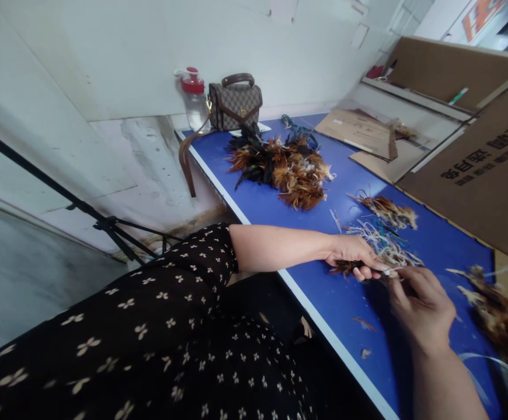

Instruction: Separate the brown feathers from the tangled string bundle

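Observation:
My left hand [354, 255] is closed around a small bundle of brown feathers [342, 268] just above the blue table [324, 291]. Its fingertips meet those of my right hand [420, 306], which pinches the other end of the same bundle. Beyond the hands lies a loose heap of pale quills and thin strips [383, 240]. A big pile of brown, orange and black feathers [286, 164] lies further back on the table.
A patterned handbag [235, 104] and a red-capped bottle [195, 99] stand at the table's far end by the wall. Cardboard boxes [482, 169] line the right side. More feathers [497, 315] lie at the right edge. A black stand [118, 230] is below left.

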Demonstrator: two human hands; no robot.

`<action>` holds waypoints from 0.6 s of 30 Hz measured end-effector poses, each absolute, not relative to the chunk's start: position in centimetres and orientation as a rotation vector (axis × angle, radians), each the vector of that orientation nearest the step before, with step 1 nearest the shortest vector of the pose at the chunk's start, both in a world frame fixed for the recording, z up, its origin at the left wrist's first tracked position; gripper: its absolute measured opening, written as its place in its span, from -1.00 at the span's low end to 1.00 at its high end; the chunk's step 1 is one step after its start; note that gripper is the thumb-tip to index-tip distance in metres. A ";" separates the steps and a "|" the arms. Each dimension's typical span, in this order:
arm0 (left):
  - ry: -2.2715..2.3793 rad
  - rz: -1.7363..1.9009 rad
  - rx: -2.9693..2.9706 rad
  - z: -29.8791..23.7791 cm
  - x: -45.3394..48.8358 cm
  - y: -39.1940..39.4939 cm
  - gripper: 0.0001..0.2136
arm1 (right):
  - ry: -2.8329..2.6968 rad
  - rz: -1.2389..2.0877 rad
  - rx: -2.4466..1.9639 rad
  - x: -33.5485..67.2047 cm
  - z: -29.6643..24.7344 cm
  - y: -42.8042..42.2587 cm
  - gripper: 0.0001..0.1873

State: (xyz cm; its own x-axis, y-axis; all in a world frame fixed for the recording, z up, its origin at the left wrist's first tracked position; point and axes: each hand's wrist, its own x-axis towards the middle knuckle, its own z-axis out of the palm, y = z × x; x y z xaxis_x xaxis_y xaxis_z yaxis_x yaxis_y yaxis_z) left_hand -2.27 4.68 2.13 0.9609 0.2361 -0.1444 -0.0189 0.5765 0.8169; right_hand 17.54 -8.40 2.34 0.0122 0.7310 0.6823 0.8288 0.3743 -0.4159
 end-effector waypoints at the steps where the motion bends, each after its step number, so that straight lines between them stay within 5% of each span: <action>1: 0.252 0.137 0.966 2.2 -2.3 4.7 -0.56 | -1.757 -0.141 -1.368 17.7 2.3 -8.4 -0.73; 18: 0.402 0.388 1.078 3.5 -2.7 3.0 -0.63 | -1.795 -0.315 -1.467 18.4 2.2 -9.3 -0.77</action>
State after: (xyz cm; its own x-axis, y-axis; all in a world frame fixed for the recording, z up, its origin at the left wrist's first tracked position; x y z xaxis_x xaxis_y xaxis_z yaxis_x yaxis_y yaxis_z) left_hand -2.66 3.01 3.45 0.8621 0.4909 -0.1260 -0.1079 0.4206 0.9008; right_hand 18.43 -9.34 2.24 -0.0284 0.7190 0.6944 0.9124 0.3025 -0.2758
